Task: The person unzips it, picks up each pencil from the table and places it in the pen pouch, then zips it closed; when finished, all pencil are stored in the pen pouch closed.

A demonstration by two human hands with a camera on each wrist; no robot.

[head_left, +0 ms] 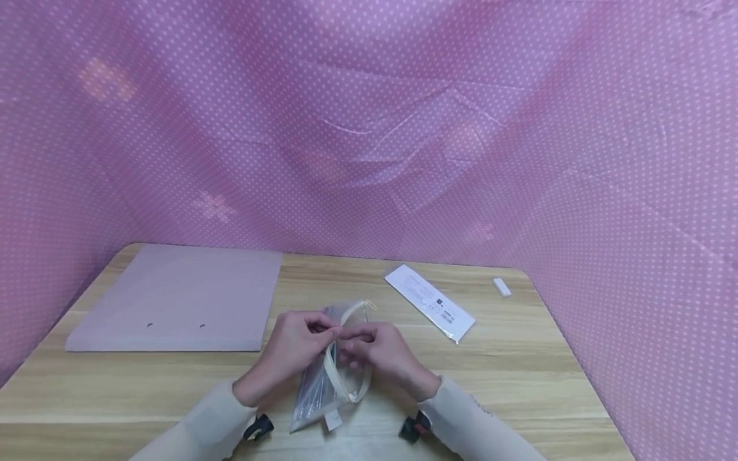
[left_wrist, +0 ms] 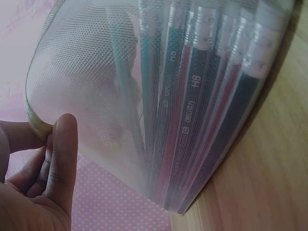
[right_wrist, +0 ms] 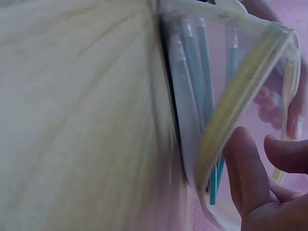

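Note:
A clear mesh zip pouch with a cream zipper stands between my hands, its mouth spread apart. Inside are several pencils, teal, red and dark, marked HB, showing through the mesh. My left hand pinches the rim of the mouth between thumb and fingers. At the opening, my right hand has its fingers reaching in past the zipper, thumb held apart from them. Nothing shows between that thumb and the fingers. A white tag sticks out of the pouch's near end.
To the left lies a large pale board with two small holes. A flat white printed packet rests at the back right, and a small white block lies farther right. Pink dotted cloth surrounds the wooden table.

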